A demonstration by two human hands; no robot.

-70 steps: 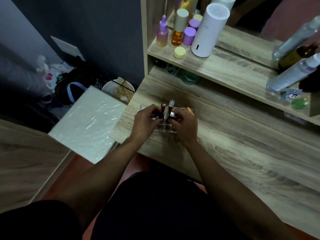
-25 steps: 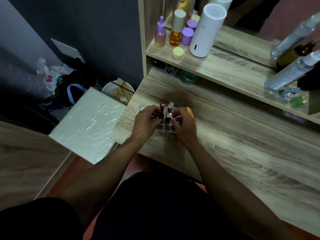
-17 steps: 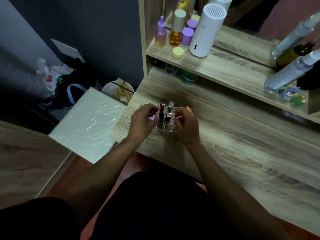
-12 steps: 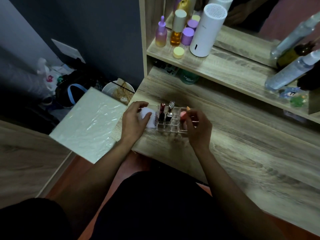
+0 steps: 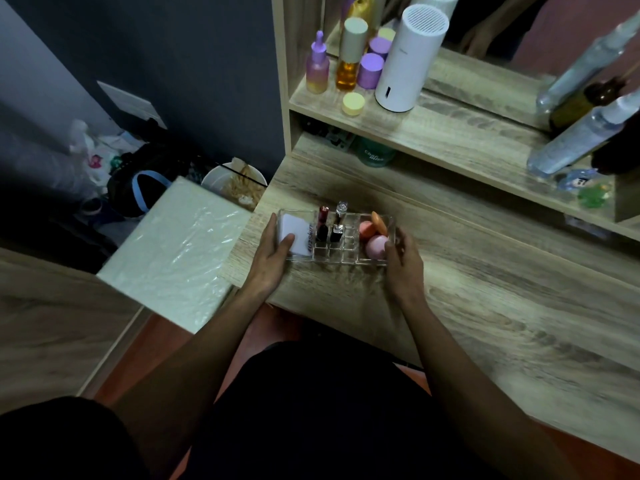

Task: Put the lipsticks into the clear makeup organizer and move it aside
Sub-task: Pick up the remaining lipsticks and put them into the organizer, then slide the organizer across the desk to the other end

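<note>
A clear makeup organizer (image 5: 349, 252) sits near the left front corner of the wooden desk (image 5: 485, 289). Two lipsticks stand upright in its middle slots: a red-capped one (image 5: 322, 226) and a silver-topped one (image 5: 338, 221). A white pad (image 5: 298, 233) fills its left compartment, and pink and orange sponges (image 5: 375, 237) fill the right. My left hand (image 5: 272, 254) grips the organizer's left end, thumb over the white pad. My right hand (image 5: 401, 259) holds the right end.
A shelf (image 5: 433, 129) above the desk carries purple and amber bottles (image 5: 349, 60), a white cylinder (image 5: 408, 57) and clear spray bottles (image 5: 585, 126). A white plastic-wrapped box (image 5: 180, 251) stands left of the desk, with a bin (image 5: 235, 185) behind it.
My hands left the lipsticks in the middle slots and spread apart to the two ends of the organizer, uncovering the white pad and the sponges.
</note>
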